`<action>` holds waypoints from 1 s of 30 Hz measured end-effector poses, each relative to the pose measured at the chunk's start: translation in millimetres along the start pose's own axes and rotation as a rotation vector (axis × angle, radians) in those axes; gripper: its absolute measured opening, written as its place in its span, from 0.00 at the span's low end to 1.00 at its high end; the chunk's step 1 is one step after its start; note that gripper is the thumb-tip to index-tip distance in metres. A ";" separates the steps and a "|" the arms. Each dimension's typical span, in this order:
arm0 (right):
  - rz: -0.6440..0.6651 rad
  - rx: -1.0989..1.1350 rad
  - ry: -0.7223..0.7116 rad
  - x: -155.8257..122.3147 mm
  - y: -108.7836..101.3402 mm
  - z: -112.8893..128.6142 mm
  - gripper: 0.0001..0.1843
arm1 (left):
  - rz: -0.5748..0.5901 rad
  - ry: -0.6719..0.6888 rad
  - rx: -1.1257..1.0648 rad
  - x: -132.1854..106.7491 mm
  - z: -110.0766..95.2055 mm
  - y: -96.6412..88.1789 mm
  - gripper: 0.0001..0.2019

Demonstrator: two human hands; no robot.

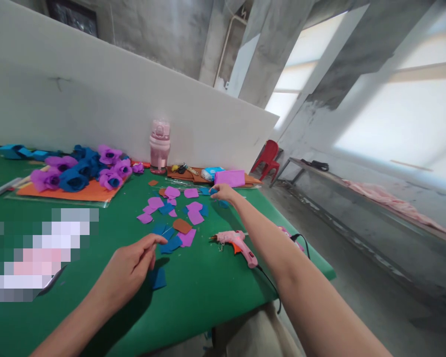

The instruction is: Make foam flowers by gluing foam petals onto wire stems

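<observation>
My left hand (pixel 134 263) is closed in a pinch above the green table, with a thin pale wire-like piece (pixel 168 230) at its fingertips. Blue (pixel 171 245), purple (pixel 188 238) and brown (pixel 182 226) cut paper petals lie just beyond it. Farther off, my right hand (pixel 223 193) reaches to the back right, fingers curled together over blue paper pieces (pixel 204 191); what they pinch is too small to make out. A folded purple paper (pixel 229 177) lies right behind that hand. Under my right forearm, a pink glue gun (pixel 235 241) rests on its side.
Finished purple and blue paper flowers (pixel 80 171) sit on orange sheets (pixel 65 192) at the left. A pink bottle (pixel 159 146) stands against the white board (pixel 126 94). The glue gun's black cord (pixel 269 280) hangs over the table's front edge. A red chair (pixel 267 158) stands beyond.
</observation>
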State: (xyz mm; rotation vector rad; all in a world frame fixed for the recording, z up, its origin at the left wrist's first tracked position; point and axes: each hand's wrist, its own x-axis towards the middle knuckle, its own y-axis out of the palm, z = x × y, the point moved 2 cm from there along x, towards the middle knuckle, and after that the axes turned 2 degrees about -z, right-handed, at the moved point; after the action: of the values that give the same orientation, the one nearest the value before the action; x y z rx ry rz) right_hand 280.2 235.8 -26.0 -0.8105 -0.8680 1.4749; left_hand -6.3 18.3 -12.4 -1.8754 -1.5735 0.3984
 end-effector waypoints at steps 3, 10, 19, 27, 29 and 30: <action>-0.008 0.030 0.018 -4.0 -12.4 -9.1 0.06 | -0.002 0.004 -0.012 -0.4 0.6 0.1 0.17; 0.104 -0.024 0.040 -2.3 -5.4 -11.2 0.14 | 0.024 0.006 0.003 0.4 -3.5 3.0 0.17; -0.038 -0.044 -0.020 3.9 -11.5 -16.0 0.09 | 0.060 -0.014 0.055 2.0 -2.1 5.4 0.18; 0.137 -0.196 -0.079 -1.2 0.5 -12.7 0.17 | 0.082 -0.010 0.059 2.0 -2.9 8.8 0.18; 0.095 -0.250 -0.094 0.3 -2.0 -9.0 0.22 | 0.084 -0.012 0.061 1.7 -0.6 8.9 0.18; 0.065 -0.280 -0.092 1.0 -4.7 -8.3 0.23 | 0.083 -0.012 0.063 1.6 0.6 8.6 0.18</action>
State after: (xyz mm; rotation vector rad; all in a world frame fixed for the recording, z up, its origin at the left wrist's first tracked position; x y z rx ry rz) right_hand 289.6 237.5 -25.9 -0.9900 -1.1440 1.4757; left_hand 0.3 19.4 -18.2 -1.8981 -1.4773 0.4915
